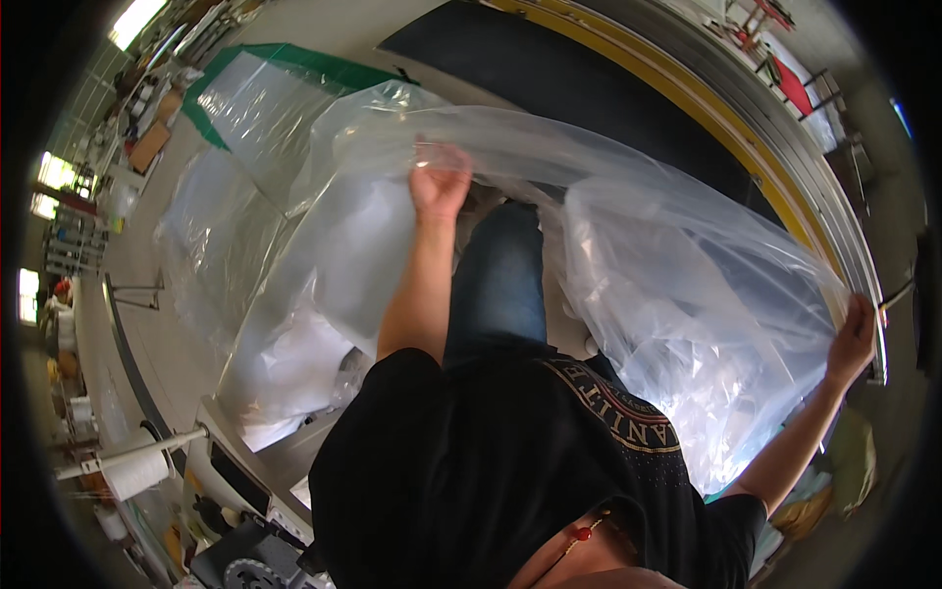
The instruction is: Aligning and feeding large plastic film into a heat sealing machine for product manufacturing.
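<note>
A large clear plastic sheet [628, 226] stretches in front of me, spread wide between both arms. My left hand [439, 182] grips its upper edge near the middle of the view, fingers closed on the film. My right hand [852, 339] holds the far right edge of the same sheet, arm stretched out sideways. Below the sheet I see my own jeans-clad leg [498, 285] and black shirt [491, 471].
More clear plastic sheets [235, 245] lie piled on the floor at the left, over a green mat [294, 59]. A black mat with a yellow border [589, 79] runs across the top right. A white roll on a stand [132, 471] and machine parts [245, 560] sit at lower left.
</note>
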`<action>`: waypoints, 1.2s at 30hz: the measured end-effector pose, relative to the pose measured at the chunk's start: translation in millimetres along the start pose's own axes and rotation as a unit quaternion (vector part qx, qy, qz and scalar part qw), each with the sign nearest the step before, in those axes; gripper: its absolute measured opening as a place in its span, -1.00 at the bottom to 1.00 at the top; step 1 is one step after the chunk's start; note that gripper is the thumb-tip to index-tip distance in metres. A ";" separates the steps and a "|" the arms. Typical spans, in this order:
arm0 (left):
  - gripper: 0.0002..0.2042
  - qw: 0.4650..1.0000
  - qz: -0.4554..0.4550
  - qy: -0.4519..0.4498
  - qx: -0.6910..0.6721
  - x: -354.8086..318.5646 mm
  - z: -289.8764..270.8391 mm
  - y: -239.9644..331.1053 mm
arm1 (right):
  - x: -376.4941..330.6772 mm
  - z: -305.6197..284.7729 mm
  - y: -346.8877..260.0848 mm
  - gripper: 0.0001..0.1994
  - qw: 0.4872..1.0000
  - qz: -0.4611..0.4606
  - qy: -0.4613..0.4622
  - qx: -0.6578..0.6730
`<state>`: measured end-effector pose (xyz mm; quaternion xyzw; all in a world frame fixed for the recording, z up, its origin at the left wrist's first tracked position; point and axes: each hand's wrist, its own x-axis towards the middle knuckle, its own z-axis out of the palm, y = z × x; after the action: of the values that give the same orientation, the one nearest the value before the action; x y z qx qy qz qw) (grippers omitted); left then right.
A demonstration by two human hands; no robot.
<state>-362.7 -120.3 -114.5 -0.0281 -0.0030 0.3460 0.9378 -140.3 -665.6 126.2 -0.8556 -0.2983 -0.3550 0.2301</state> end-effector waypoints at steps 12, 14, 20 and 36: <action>-0.72 0.971 0.141 0.189 0.039 21.4 -1.7 201.7 | -88.9 -171.6 234.3 -0.62 0.923 0.177 0.000 -0.341; -0.78 0.976 0.148 0.139 0.079 52.6 18.7 230.2 | -132.9 -223.1 272.6 -0.61 0.874 0.251 -0.034 -0.415; -0.76 0.833 0.367 -0.210 0.357 37.1 272.7 273.7 | -163.5 -204.8 293.5 -0.64 0.880 0.281 0.003 -0.382; -0.76 0.775 0.421 0.205 0.424 -240.4 196.5 387.3 | -177.7 -34.6 273.8 -0.71 0.953 0.128 -0.082 -0.264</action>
<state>-801.7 27.5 63.7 0.3040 0.3484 0.6587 0.5935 -73.4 -944.3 -33.7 -0.9429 -0.0995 -0.3174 0.0149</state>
